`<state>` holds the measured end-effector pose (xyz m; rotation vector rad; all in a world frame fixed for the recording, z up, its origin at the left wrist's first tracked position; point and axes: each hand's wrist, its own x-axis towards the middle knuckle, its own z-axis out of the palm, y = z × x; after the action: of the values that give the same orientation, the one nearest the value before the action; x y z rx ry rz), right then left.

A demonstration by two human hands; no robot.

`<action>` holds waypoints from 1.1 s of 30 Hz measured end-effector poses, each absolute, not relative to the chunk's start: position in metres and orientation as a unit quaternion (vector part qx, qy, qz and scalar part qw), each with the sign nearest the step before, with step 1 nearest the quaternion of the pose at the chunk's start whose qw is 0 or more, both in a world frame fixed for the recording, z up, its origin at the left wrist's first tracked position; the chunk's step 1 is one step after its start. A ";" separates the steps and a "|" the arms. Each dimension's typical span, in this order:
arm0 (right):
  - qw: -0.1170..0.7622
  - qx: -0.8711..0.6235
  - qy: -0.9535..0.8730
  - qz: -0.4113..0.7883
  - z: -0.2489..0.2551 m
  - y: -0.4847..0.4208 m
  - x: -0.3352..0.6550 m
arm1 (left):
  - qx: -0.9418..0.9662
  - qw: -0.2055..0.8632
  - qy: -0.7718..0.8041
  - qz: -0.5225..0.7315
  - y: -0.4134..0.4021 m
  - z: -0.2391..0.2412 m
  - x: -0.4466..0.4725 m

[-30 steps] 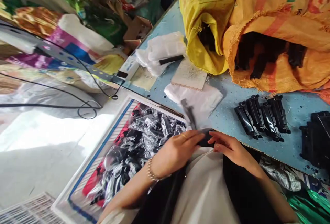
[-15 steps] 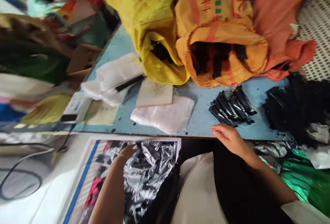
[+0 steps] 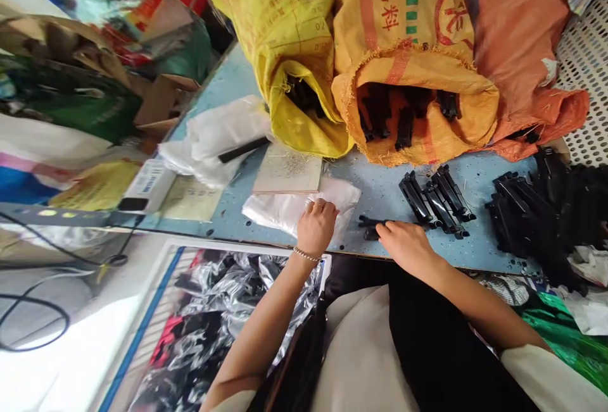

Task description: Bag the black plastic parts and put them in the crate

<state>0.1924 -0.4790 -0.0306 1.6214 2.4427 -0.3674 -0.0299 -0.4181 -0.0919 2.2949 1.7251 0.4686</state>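
Observation:
My left hand (image 3: 316,227), a beaded bracelet at its wrist, has its fingers curled down on a stack of thin white plastic bags (image 3: 270,214). Its fingertips are mostly hidden, pressed against the bags. My right hand (image 3: 406,244) is closed round slim black plastic pieces (image 3: 372,227), whose ends stick out to its left, low over the blue table. Several like black plastic pieces (image 3: 434,203) lie side by side just beyond that hand. A small pale board (image 3: 287,171) rests on the far part of the bag stack.
A yellow sack (image 3: 304,127), an orange sack (image 3: 422,146) and a reddish sack (image 3: 517,102) lie across the table's back. A black heap (image 3: 536,209) lies right. Below the left edge stands a crate (image 3: 142,336) of black things in clear wrapping. A white device (image 3: 147,184) sits left.
My left hand has come up from the crate onto the plastic bags. My right hand has moved slightly left and now grips black pieces from the nearby group.

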 end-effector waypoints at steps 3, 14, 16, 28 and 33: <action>0.068 0.515 0.847 -0.114 -0.034 -0.505 0.208 | 0.772 0.201 0.568 0.205 -0.411 -0.093 -0.046; -0.003 0.457 0.875 -0.162 -0.044 -0.487 0.207 | 0.715 0.282 0.549 0.328 -0.421 -0.100 -0.044; -0.001 0.492 0.854 -0.172 -0.046 -0.484 0.204 | 0.739 0.260 0.528 0.328 -0.422 -0.103 -0.044; -0.366 0.562 0.385 -0.634 -0.076 -0.506 0.222 | 0.770 0.239 0.499 0.317 -0.431 -0.108 -0.044; -0.347 0.426 0.192 -0.813 -0.082 -0.509 0.175 | 0.734 0.258 0.537 0.325 -0.427 -0.112 -0.051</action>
<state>0.1752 -0.5088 -0.0820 1.7475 0.7877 -3.3402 -0.0513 -0.4273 -0.1117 1.9915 1.4560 0.8823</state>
